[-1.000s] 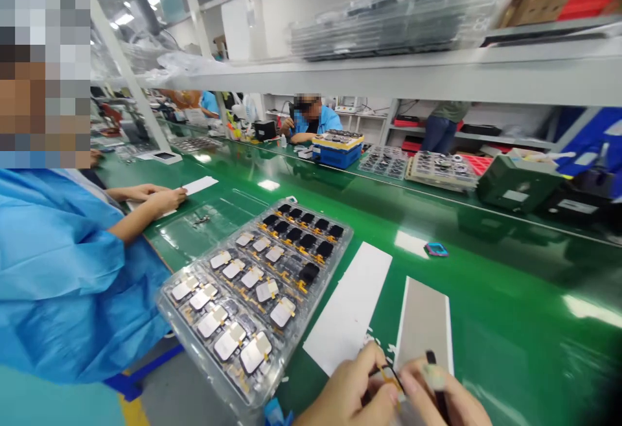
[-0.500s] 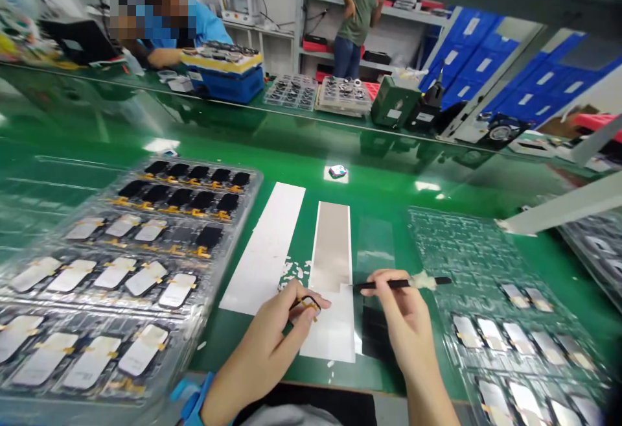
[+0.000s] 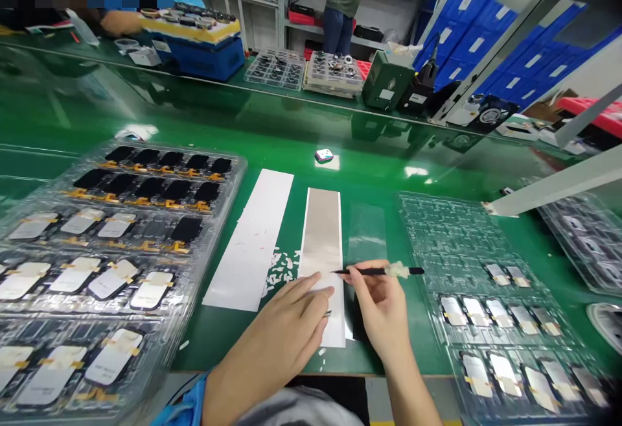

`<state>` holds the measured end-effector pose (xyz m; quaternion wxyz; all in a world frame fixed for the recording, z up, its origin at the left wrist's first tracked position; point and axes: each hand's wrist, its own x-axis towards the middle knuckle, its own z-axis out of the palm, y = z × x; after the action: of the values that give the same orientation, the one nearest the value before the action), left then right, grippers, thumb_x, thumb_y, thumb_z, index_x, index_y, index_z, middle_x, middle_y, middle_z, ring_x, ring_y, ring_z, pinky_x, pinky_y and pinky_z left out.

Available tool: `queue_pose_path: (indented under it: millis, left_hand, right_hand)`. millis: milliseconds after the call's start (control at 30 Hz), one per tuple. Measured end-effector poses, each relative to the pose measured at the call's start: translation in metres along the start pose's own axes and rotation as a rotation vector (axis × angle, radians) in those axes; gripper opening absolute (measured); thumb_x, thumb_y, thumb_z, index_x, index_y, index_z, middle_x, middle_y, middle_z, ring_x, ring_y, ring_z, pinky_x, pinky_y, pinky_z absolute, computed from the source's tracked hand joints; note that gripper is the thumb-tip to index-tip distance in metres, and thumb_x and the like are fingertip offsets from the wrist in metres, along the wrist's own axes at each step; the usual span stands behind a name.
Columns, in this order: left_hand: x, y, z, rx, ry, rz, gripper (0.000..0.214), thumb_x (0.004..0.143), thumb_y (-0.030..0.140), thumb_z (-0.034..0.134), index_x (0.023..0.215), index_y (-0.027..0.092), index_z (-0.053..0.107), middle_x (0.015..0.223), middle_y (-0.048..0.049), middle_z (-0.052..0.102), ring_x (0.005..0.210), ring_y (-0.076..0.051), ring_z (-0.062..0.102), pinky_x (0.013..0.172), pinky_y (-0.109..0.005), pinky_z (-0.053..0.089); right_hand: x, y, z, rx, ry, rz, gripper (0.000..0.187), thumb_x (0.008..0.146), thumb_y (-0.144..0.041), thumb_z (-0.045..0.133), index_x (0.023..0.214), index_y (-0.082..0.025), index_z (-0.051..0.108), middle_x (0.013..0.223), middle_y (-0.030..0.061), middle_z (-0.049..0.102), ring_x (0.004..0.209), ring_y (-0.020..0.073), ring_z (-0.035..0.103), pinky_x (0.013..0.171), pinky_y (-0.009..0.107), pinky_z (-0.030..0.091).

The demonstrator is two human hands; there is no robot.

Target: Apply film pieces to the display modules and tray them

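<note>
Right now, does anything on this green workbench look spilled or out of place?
Yes: small white scraps lie loose on the glossy green bench mat, between the long white strip and the silver-grey strip, just above the left hand. They look odd because the other parts nearby sit ordered in clear plastic trays.

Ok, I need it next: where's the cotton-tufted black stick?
Head view: the black stick sits in the right hand, its tip at the foot of the silver strip, beside the clear plastic tray.

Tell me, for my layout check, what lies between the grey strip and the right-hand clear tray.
A clear film strip lies there, in the head view.
</note>
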<state>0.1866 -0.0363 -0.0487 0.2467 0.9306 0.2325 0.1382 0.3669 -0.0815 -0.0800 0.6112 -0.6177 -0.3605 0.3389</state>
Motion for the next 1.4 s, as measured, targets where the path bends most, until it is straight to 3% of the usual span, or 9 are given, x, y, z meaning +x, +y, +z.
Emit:
queue_pose_path:
  millis: [167, 633, 1100, 1267, 1400]
  left_hand:
    - [0.0, 0.0, 0.0, 0.009, 0.012, -0.011, 0.026, 0.101, 0.013, 0.042, 0.125, 0.013, 0.052, 0.126, -0.0125, 0.067, 0.137, -0.029, 0.047, 0.105, -0.048, 0.05]
    - [0.0, 0.0, -0.001, -0.032, 0.021, -0.026, 0.028, 0.1, 0.012, 0.043, 0.127, 0.012, 0.052, 0.126, -0.0123, 0.068, 0.136, -0.029, 0.048, 0.106, -0.047, 0.049]
    - [0.0, 0.001, -0.001, -0.107, 0.016, -0.089, 0.032, 0.101, 0.014, 0.043, 0.131, 0.014, 0.051, 0.132, -0.0135, 0.064, 0.136, -0.027, 0.048, 0.107, -0.046, 0.047]
    - [-0.002, 0.001, -0.003, -0.337, 0.118, -0.139, 0.023, 0.1, 0.015, 0.045, 0.119, 0.019, 0.058, 0.125, -0.0096, 0.067, 0.128, -0.026, 0.054, 0.103, -0.042, 0.047]
    - [-0.003, 0.003, 0.0, -0.832, 0.335, -0.378, 0.011, 0.103, 0.028, 0.047, 0.106, 0.022, 0.056, 0.091, -0.0027, 0.071, 0.082, -0.016, 0.068, 0.076, -0.028, 0.053]
  right_hand:
    - [0.0, -0.002, 0.0, 0.015, -0.027, 0.015, 0.019, 0.087, -0.037, 0.072, 0.093, -0.022, 0.061, 0.087, 0.0009, 0.065, 0.078, 0.0166, 0.074, 0.073, 0.027, 0.061]
    - [-0.001, -0.002, -0.001, -0.003, 0.002, -0.012, 0.019, 0.086, -0.036, 0.072, 0.092, -0.019, 0.065, 0.095, 0.0044, 0.066, 0.08, 0.0164, 0.074, 0.076, 0.027, 0.062]
    - [-0.001, -0.012, -0.001, 0.029, -0.005, 0.023, 0.021, 0.081, -0.036, 0.078, 0.087, -0.02, 0.065, 0.085, 0.0039, 0.069, 0.069, 0.017, 0.073, 0.068, 0.028, 0.062]
    - [-0.005, -0.014, -0.007, 0.091, 0.175, -0.056, 0.019, 0.082, -0.032, 0.077, 0.087, -0.019, 0.065, 0.087, 0.0026, 0.068, 0.07, 0.0171, 0.074, 0.069, 0.029, 0.062]
    - [-0.016, -0.02, 0.008, 0.193, 0.238, -0.196, 0.009, 0.089, -0.025, 0.07, 0.091, -0.02, 0.062, 0.086, 0.0008, 0.063, 0.078, 0.019, 0.074, 0.071, 0.032, 0.064]
